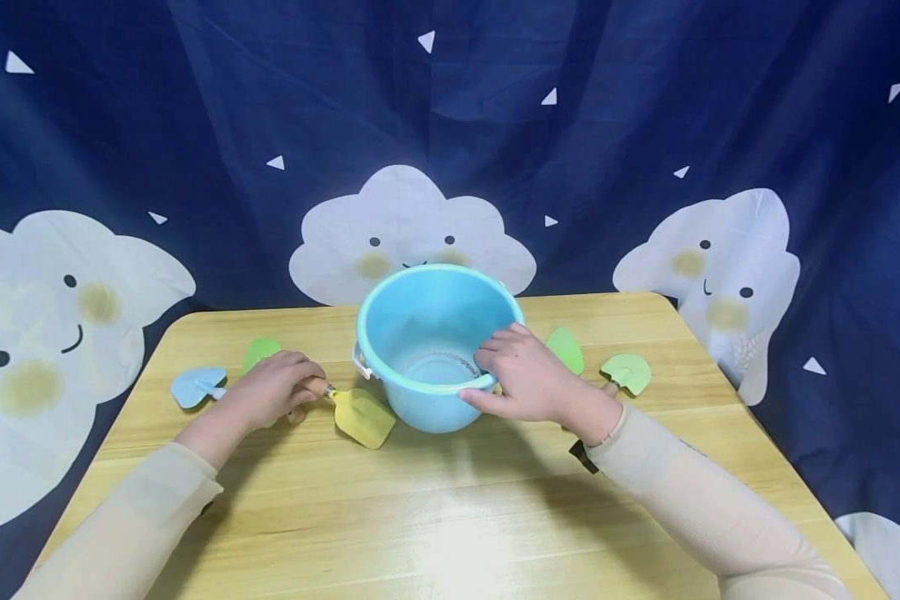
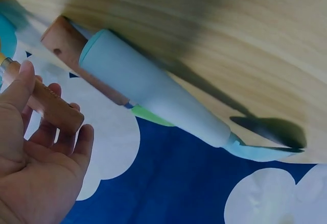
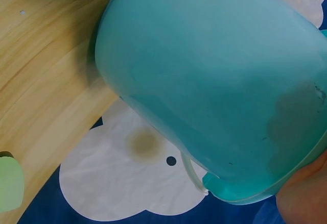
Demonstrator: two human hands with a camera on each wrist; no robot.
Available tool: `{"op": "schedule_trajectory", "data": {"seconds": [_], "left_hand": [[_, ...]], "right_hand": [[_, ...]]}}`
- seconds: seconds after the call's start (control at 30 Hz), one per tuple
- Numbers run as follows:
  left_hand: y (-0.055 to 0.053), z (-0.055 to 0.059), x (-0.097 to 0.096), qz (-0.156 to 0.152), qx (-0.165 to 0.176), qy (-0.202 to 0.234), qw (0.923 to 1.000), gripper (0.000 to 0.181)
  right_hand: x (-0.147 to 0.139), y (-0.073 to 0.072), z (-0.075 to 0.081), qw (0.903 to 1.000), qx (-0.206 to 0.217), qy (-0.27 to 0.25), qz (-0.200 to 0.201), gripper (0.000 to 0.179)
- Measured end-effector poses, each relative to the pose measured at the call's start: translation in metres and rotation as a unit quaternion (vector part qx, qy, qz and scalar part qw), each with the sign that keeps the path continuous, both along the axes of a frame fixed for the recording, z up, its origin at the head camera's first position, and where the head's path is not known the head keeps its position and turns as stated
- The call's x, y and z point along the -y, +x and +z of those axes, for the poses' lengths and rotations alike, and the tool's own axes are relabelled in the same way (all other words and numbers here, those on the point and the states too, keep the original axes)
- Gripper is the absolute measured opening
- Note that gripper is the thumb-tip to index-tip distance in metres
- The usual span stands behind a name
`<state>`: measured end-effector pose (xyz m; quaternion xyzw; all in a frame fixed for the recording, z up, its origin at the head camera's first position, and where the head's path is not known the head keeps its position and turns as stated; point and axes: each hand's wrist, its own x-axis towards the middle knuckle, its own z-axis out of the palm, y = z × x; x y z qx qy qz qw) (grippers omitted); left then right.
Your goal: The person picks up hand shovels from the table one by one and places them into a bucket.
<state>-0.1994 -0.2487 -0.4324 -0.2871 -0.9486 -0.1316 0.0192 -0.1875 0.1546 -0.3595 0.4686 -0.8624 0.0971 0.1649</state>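
Observation:
My left hand (image 1: 273, 387) grips the wooden handle of a yellow toy shovel (image 1: 363, 417). Its blade points toward the front left of a light-blue bucket (image 1: 435, 410) and sits close beside it. In the left wrist view, fingers and thumb wrap the brown handle (image 2: 56, 113). My right hand (image 1: 528, 379) holds the bucket by its near-right rim, thumb outside and fingers over the edge. The bucket tilts so that its opening faces me, and its inside shows no objects. A white bail handle (image 1: 362, 362) hangs at its left side.
Left of the bucket lie a blue shovel (image 1: 197, 387) and a green shovel (image 1: 260, 352), partly behind my left hand. To the right are a green shovel (image 1: 566, 350) and a pale-green one (image 1: 627, 372). A dark-blue curtain (image 1: 480, 142) hangs behind the wooden table (image 1: 330, 517).

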Motion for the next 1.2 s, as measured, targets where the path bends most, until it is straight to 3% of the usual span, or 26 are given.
{"op": "schedule_trajectory", "data": {"seconds": [0.37,0.73,1.2], "left_hand": [[0.007,0.009,0.006,0.002,0.004,0.005,1.0000,0.024],[0.013,0.015,0.013,0.017,0.041,0.065,0.9969,0.027],[0.019,0.036,0.010,0.021,0.056,0.091,0.9940,0.031]], "right_hand": [[0.001,0.000,0.001,1.0000,0.001,-0.001,0.000,0.061],[0.001,0.001,0.002,1.0000,0.004,0.002,-0.002,0.061],[0.001,0.000,0.002,1.0000,0.008,0.005,-0.001,0.062]]}}
